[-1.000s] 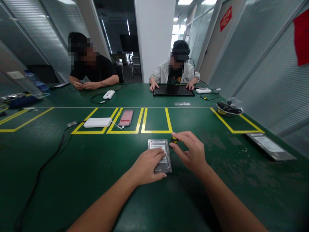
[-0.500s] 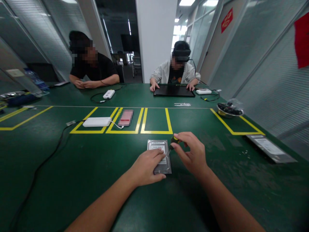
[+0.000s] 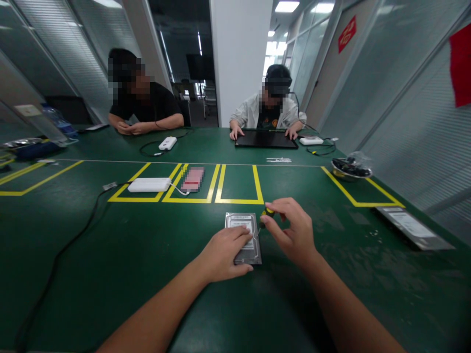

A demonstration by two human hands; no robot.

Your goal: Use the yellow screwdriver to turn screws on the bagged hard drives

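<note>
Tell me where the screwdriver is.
Head view, centre: the screwdriver is pinched in the right hand, at the right edge of the hard drive.

The left hand (image 3: 224, 254) presses the hard drive (image 3: 243, 230) flat; the right hand (image 3: 292, 234) pinches a screwdriver (image 3: 265, 214).

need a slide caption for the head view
Left hand rests on a hard drive on the green table; right hand pinches a yellow-and-black screwdriver.
</note>
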